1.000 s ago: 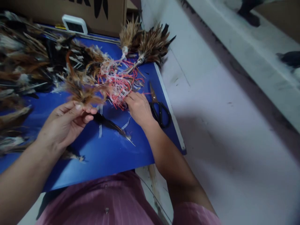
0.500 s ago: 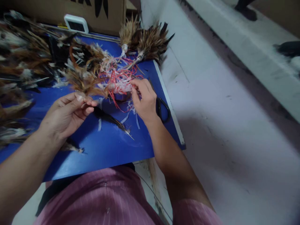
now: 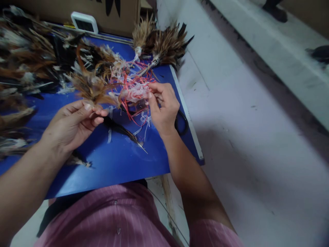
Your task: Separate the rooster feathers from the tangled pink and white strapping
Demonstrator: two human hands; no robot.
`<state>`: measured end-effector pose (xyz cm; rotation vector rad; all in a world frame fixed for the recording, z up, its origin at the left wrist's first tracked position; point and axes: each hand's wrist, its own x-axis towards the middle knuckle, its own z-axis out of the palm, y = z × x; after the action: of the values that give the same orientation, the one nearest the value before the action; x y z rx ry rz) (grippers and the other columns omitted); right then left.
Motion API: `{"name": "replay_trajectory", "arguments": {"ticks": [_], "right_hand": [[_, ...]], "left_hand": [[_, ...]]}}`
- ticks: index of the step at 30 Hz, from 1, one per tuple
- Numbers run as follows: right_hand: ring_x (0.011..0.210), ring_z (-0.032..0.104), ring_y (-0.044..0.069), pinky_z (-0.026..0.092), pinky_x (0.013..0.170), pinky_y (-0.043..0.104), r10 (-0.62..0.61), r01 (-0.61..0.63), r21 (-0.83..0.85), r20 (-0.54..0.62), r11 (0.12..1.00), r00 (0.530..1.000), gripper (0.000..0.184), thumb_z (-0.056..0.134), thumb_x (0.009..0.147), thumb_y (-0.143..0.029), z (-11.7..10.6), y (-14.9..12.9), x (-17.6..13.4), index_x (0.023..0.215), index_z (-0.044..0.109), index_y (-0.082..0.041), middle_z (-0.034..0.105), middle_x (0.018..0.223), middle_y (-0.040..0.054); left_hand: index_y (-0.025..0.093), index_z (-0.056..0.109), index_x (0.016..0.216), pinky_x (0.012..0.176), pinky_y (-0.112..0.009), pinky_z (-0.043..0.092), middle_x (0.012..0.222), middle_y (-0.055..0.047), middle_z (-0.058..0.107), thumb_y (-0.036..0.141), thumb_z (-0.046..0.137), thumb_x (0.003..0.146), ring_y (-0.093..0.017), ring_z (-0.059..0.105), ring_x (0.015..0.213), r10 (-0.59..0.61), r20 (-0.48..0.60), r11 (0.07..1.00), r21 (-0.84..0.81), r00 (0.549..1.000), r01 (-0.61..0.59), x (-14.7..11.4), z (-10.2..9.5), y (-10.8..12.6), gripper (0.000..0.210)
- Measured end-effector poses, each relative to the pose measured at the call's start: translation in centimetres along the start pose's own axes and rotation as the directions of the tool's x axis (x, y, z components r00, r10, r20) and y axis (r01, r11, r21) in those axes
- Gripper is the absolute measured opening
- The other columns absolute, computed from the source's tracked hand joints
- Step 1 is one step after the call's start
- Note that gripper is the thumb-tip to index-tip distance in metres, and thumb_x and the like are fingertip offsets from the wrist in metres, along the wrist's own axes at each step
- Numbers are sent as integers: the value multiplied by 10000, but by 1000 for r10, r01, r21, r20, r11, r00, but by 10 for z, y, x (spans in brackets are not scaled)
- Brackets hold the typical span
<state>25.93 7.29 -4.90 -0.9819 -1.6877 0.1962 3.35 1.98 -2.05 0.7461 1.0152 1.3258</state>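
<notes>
My left hand [image 3: 77, 123] pinches a small bunch of brown feathers [image 3: 92, 90] by its base, with the plumes fanned up and away from me. Over the pile of red and white plastic strips [image 3: 136, 91], my right hand [image 3: 164, 106] has its thumb and forefinger closed on some white strips at the pile's right side. One dark feather [image 3: 120, 129] lies on the blue tabletop [image 3: 115, 171] between my hands. Black scissor handles [image 3: 182, 122] show partly behind my right wrist.
Loose brown, black and white feathers [image 3: 28, 65] cover the table's left side. Tied feather bundles [image 3: 167, 44] lie at the back right, near a white-framed device [image 3: 84, 22] and a cardboard box [image 3: 113, 17]. A pale wall [image 3: 231, 120] runs along the right.
My right hand has moved slightly right and up, drawing at the white strips. My left hand stays in place with the feather bunch.
</notes>
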Motion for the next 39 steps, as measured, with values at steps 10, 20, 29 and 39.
{"name": "replay_trajectory", "arguments": {"ticks": [10, 20, 29, 39], "right_hand": [[888, 653, 135, 554, 798, 276, 9, -71, 193, 305, 979, 952, 179, 485, 940, -241, 3, -13, -7, 1068, 608, -217, 650, 1030, 30], [753, 659, 143, 516, 749, 275, 90, -76, -56, 326, 996, 941, 112, 574, 868, -189, -4, -18, 6, 866, 685, -203, 719, 832, 9], [659, 579, 144, 454, 643, 259, 186, -31, -294, 513, 955, 838, 183, 652, 809, -301, 21, -10, 40, 941, 677, -177, 645, 802, 34], [671, 613, 175, 426, 658, 276, 297, -12, -474, 532, 880, 793, 169, 507, 830, -149, 25, 1, 72, 777, 661, -192, 674, 722, 37]], "left_hand": [[124, 698, 605, 544, -131, 566, 666, -65, 740, 70, 693, 728, -126, 701, 631, 0, 22, 999, -50, 1000, 1, -1, -2, 2, 134], [133, 709, 626, 563, -132, 573, 694, -79, 745, 216, 865, 576, -128, 700, 632, -2, 43, 986, -166, 999, 9, 3, -12, 8, 184], [127, 703, 654, 566, -138, 573, 698, -73, 741, 217, 869, 572, -133, 701, 651, -37, 44, 977, -207, 998, 45, 5, -15, 8, 206], [116, 705, 642, 556, -128, 562, 683, -75, 733, 203, 873, 559, -121, 683, 636, -31, 12, 971, -238, 999, 33, 7, -17, 14, 207]]}}
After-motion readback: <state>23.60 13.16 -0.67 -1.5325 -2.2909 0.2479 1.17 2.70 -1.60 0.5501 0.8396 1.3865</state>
